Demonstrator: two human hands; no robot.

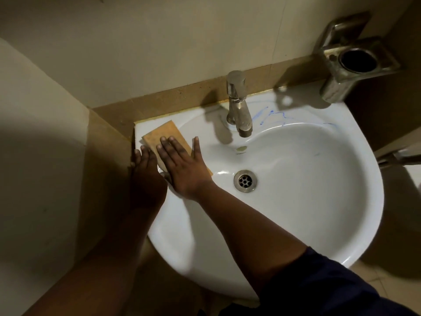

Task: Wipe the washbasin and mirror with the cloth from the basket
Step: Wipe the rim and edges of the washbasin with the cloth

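Right hand [182,165] lies flat, fingers straight and spread, pressing the folded orange-tan cloth [163,136] onto the back-left rim of the white ceramic washbasin [296,201] — palm down, nothing gripped. Left hand [144,172] sits just beside it on the rim's left edge, in shadow; fingers look extended, tips touching the cloth's near-left corner or just short of it — cannot tell which. Step in hand: wiping the basin rim, early in the job by my reading, since blue scribble marks [271,116] show on the rim behind the dull metal tap [238,103]. Next move likely calls for sliding the cloth rightward along the rim, working round the tap base, then down into the bowl toward the steel drain [245,180]. Mirror not in view. Metal tumbler holder [350,65] on the wall at right.
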